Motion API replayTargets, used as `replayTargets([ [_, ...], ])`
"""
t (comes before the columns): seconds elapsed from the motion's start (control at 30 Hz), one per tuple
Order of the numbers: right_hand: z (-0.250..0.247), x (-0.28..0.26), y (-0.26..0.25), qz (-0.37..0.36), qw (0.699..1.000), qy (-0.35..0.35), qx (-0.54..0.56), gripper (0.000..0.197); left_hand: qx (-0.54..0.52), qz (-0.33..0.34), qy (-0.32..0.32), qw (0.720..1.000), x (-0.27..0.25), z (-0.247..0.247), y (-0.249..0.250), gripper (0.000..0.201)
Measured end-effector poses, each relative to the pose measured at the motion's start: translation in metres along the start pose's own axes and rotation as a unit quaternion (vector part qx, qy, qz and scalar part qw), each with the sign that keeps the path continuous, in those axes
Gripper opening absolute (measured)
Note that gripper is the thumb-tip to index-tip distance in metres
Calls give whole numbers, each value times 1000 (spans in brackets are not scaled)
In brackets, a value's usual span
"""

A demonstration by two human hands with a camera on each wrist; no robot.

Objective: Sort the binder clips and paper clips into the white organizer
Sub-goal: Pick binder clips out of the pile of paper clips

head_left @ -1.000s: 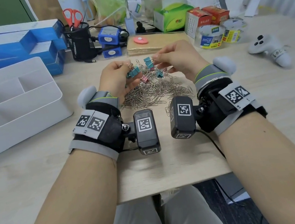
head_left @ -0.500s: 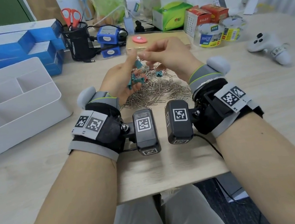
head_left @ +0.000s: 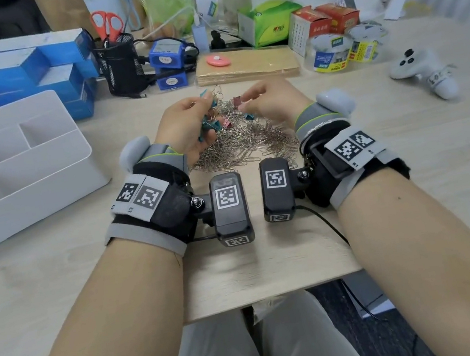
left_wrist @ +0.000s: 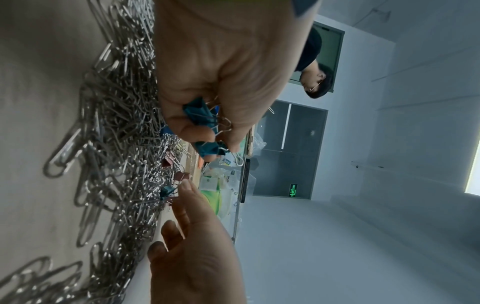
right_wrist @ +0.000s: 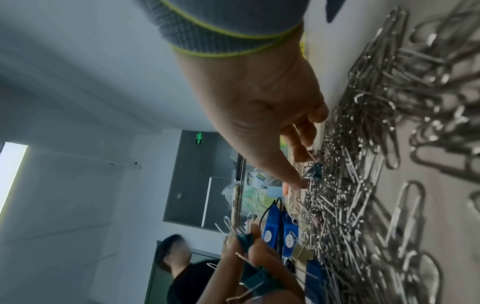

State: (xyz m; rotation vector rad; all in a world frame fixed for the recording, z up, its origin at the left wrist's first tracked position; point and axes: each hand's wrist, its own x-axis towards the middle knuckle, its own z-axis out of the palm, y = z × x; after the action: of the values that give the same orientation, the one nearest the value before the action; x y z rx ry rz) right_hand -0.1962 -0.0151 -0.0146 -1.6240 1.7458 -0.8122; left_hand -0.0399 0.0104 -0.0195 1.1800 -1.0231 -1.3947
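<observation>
Head view: left hand (head_left: 186, 123) clutches several teal binder clips (head_left: 208, 126); right hand (head_left: 269, 102), fingers loose, reaches into paper clips (head_left: 241, 148) on table. Risk: overfull grip drops clips w/ snagged wire handles.

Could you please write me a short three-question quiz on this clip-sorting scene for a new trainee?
1. True or false: the white organizer already holds binder clips.
2. Which hand grips a bunch of teal binder clips: A) left hand, B) right hand, C) neither?
3. Fill in: the silver paper clips lie in a ____ on the table, between the two wrists.

Key: 1. False; the compartments that show are bare. 2. A; the right hand reaches into the pile, and whether it holds a clip is unclear. 3. pile.
</observation>
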Motion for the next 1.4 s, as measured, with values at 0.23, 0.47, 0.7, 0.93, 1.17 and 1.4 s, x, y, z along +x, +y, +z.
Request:
replayTargets([
  [0.23,2,2,4,6,1000,10,-9,13,25,-19,-3,999,-2,0,0,21],
  [0.47,-6,2,-2,-19,992,91,82,12,27,-22,1,999,-5,-1,2,22],
  [0.7,-11,-3,-6,-10,983,64,173,6,35,-18,3,999,-8,2,3,24],
  [0.93,-7,-6,-9,0,975,38,221,11,43,-10,18,999,-8,3,4,20],
  [1.17,-3,-15,-18,-12,960,-7,280,10,80,7,17,997,-14,2,9,26],
  [1.4,15,-26,-59,-70,962,-59,257,21,139,26,46,989,-31,-33,34,23],
])
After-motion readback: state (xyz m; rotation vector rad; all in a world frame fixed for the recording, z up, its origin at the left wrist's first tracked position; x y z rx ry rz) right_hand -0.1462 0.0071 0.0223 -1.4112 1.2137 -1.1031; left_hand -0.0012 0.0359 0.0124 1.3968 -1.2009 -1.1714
